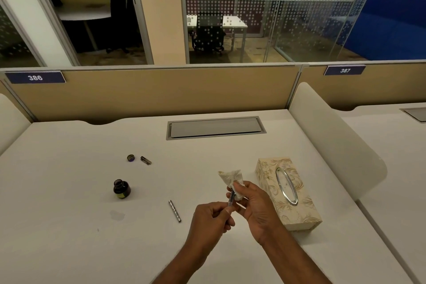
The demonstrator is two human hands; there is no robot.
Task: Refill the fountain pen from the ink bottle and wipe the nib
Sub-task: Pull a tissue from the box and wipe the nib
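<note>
Pen [231, 199] in pinch of left hand [211, 219], nib end inside tissue [231, 178] in grip of right hand [255, 207]

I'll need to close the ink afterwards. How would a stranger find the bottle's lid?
Start at the grey cable hatch in the white desk. Nearer and left lie two small pieces; the lid is the round left one, not the stubby tube.

An open-plan office: numbered desk labels [35, 77] on partition panels [152, 92], glass-walled meeting rooms [265, 18] with swivel chairs [208, 32].
</note>
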